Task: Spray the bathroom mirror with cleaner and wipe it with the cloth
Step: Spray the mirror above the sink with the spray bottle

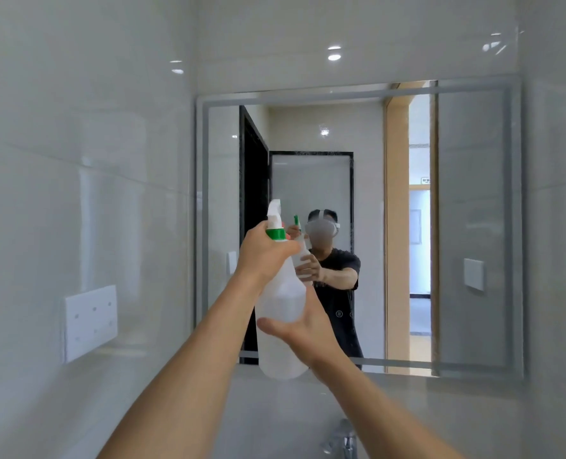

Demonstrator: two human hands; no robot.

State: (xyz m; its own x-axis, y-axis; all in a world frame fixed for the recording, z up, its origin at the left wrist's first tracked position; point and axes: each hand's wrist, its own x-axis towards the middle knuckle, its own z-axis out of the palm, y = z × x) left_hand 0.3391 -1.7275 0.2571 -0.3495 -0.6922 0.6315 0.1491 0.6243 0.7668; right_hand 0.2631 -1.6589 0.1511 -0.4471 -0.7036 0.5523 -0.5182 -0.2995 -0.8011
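Observation:
A translucent white spray bottle (280, 326) with a green collar and white trigger head is held up in front of the bathroom mirror (466, 226), nozzle toward the glass. My left hand (265, 251) grips the bottle's neck just under the trigger. My right hand (303, 329) cups the bottle's lower body, thumb across the front. The mirror has a frosted border and reflects a person holding the bottle. No cloth is in view.
A chrome faucet (342, 440) shows at the bottom edge below the mirror. A white socket plate (91, 321) sits on the glossy tiled left wall. A white switch plate (473, 273) shows in the mirror's right part.

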